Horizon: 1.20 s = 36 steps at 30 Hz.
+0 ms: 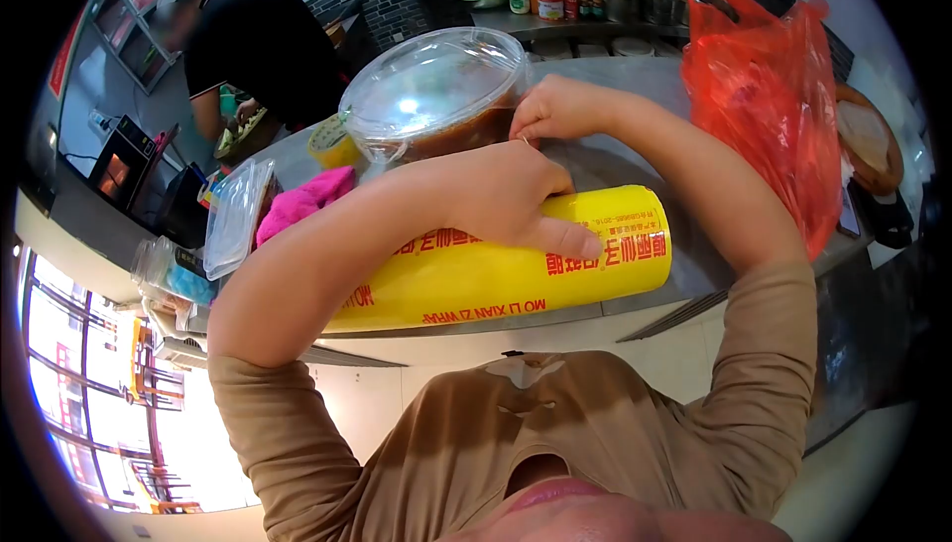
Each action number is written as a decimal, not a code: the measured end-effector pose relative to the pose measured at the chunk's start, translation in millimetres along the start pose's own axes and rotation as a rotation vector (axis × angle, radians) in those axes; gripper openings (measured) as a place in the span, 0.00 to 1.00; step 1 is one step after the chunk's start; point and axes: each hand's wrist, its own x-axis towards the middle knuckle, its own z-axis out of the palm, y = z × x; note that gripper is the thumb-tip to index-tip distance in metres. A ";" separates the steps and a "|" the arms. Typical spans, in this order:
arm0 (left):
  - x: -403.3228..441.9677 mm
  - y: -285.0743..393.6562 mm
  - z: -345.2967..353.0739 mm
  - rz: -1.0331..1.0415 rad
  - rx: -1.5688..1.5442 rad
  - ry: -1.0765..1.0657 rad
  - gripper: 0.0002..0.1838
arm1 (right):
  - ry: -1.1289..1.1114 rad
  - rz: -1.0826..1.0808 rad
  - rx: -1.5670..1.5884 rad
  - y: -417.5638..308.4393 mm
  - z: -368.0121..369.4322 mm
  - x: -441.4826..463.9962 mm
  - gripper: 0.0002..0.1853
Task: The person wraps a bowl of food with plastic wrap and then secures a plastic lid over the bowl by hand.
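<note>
Nearest to me is my brown top (426, 443), soft cloth with bunched sleeves, below both my hands. Just under my left hand (516, 193) lies the yellow roll (595, 274), a smooth, fat cylinder printed in red; my left forearm crosses it and hides part of its length, so its far left end is hard to make out. My left thumb lies stretched on the roll's upper side, while the other fingers curl away over the far side, their tips hidden; whether they grip anything, I cannot tell. My right hand (563, 108) is narrowed, fingertips drawn together beside the big bowl (486, 130), and I cannot tell what, if anything, they pinch.

That round bowl stands just beyond my left hand, its clear cover glossy with glare, dark reddish-brown contents showing through the wall. The roll's long axis runs crosswise in front of me, its right end pointing right and tipped slightly away, below my right hand.

Left of my left hand, a fuzzy pink cloth (302, 207) is partly covered by my forearm. Right of my right hand sags a crinkled, translucent red plastic bag (759, 116), its contents unclear.
</note>
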 end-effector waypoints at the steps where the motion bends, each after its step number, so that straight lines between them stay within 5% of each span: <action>1: -0.9 1.5 0.5 0.011 0.014 0.008 0.45 | -0.006 0.011 0.016 -2.0 -0.3 -0.4 0.09; 16: -6.2 8.6 4.2 0.076 -0.035 -0.010 0.44 | -0.167 -0.164 -0.052 -10.0 -22.0 -38.2 0.08; 25: -6.9 7.7 6.0 0.091 -0.002 -0.017 0.42 | -0.078 -0.230 0.003 -0.5 -7.6 -31.4 0.09; 28: -7.2 9.2 5.9 0.106 -0.025 -0.007 0.43 | -0.168 -0.189 -0.185 -5.5 -9.3 -29.8 0.09; 36: -7.9 4.5 8.9 0.043 -0.043 -0.017 0.45 | 0.005 -0.226 -0.188 -8.6 -7.7 -45.0 0.08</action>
